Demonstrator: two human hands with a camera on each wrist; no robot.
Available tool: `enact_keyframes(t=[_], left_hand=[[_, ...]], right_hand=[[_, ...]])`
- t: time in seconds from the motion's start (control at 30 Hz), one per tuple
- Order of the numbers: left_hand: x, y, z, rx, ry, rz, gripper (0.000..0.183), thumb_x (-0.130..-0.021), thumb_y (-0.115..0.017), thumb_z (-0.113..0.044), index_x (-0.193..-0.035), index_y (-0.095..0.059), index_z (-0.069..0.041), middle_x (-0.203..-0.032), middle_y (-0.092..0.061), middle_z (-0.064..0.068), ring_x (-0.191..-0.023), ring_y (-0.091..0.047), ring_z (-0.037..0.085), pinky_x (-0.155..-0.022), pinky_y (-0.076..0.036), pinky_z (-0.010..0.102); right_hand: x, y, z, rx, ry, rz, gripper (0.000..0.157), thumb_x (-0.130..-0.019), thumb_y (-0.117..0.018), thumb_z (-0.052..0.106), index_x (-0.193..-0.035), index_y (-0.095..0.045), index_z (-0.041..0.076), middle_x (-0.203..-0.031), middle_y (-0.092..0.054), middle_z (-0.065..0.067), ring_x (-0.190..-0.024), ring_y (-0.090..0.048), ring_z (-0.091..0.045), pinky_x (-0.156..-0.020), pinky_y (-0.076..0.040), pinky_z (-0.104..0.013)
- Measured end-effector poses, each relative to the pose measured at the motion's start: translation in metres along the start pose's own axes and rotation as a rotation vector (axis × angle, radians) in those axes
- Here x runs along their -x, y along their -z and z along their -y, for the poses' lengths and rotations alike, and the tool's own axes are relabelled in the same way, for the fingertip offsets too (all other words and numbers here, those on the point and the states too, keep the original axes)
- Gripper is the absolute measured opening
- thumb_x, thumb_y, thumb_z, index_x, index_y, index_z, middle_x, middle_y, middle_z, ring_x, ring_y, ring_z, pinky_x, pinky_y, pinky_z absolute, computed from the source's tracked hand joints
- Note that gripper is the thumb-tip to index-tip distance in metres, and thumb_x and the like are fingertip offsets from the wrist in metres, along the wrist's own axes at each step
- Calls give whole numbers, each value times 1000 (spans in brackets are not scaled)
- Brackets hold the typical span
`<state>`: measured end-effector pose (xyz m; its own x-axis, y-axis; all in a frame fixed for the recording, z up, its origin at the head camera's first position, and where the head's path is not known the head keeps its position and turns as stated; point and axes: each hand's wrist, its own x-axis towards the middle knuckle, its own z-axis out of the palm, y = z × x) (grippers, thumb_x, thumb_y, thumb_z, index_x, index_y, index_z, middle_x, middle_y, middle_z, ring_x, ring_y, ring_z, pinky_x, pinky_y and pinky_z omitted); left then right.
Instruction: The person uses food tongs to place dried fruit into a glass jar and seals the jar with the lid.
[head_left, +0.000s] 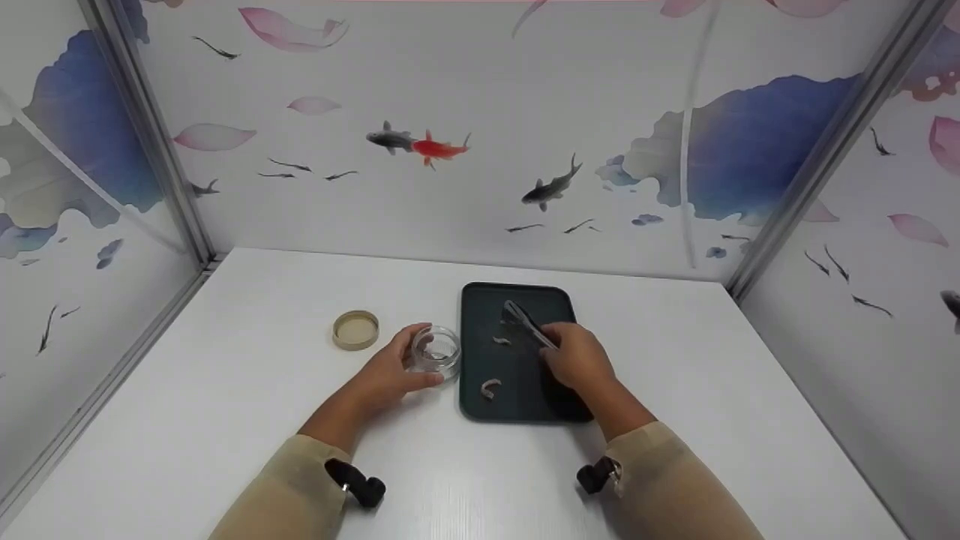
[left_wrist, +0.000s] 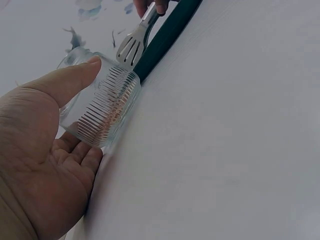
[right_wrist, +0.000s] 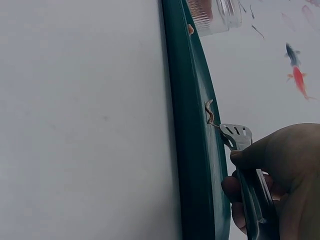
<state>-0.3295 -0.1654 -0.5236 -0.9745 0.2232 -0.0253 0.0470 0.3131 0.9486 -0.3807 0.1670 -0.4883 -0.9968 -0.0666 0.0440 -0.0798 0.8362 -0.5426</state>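
My left hand (head_left: 386, 369) holds a clear glass jar (head_left: 436, 367) upright on the table, thumb on the near side and fingers round the far side. Ribs run round its lower wall, and something reddish-brown shows through the glass (left_wrist: 95, 112) near the bottom. In my right hand (head_left: 579, 354) is a pair of metal tongs (head_left: 531, 325) with slotted ends, held over the dark green tray (head_left: 517, 409). One small curled, brownish piece (head_left: 502, 341) lies near the tongs' tips, and another curled piece (head_left: 490, 388) lies nearer the tray's front left corner.
A gold-coloured round lid (head_left: 355, 330) lies on the white table (head_left: 420, 480), left of the jar. The tray stands just right of the jar. Printed panels (head_left: 450, 90) wall in the table at the back and both sides.
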Motion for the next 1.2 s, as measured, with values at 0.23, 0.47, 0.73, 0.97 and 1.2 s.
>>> enact_keyframes(t=[0.23, 0.47, 0.73, 0.97, 1.2], left_hand=[[-1, 0, 0, -3, -8, 1, 93, -87, -91, -34, -163, -39, -33, -167, -49, 1, -162, -37, 30, -134, -29, 51], [-1, 0, 1, -3, -7, -1, 93, -87, -91, -32, -163, -38, -31, -167, -49, 2, -162, -37, 32, -134, -29, 52], [-2, 0, 1, -10, -6, 1, 95, -87, -91, -33, -165, -37, -29, -168, -48, 2, -162, -37, 33, -134, -29, 53], [-3, -1, 0, -10, 3, -10, 94, -86, -92, -31, -163, -39, -31, -167, -50, 1, -162, -37, 32, -135, -27, 52], [-3, -1, 0, -4, -4, -12, 94, -86, -92, -30, -163, -39, -30, -166, -51, 3, -162, -38, 33, -135, -28, 51]], right_hand=[[1, 2, 2, -5, 10, -14, 39, -103, -70, 15, -142, -70, 15, -133, -75, -8, -114, -69, -26, -105, -57, -51], [6, 5, 7, -7, 19, -19, 41, -103, -70, 15, -143, -69, 15, -133, -74, -8, -110, -68, -25, -101, -57, -50], [15, 9, 18, -18, 53, -25, 43, -103, -71, 18, -146, -68, 19, -137, -73, -7, -113, -67, -25, -103, -58, -50], [27, 15, 27, -22, 123, -42, 43, -103, -73, 18, -145, -68, 19, -134, -73, -5, -111, -68, -22, -100, -61, -47], [40, 19, 39, -23, 159, -43, 43, -102, -75, 21, -144, -69, 23, -133, -71, -3, -108, -65, -21, -93, -59, -43]])
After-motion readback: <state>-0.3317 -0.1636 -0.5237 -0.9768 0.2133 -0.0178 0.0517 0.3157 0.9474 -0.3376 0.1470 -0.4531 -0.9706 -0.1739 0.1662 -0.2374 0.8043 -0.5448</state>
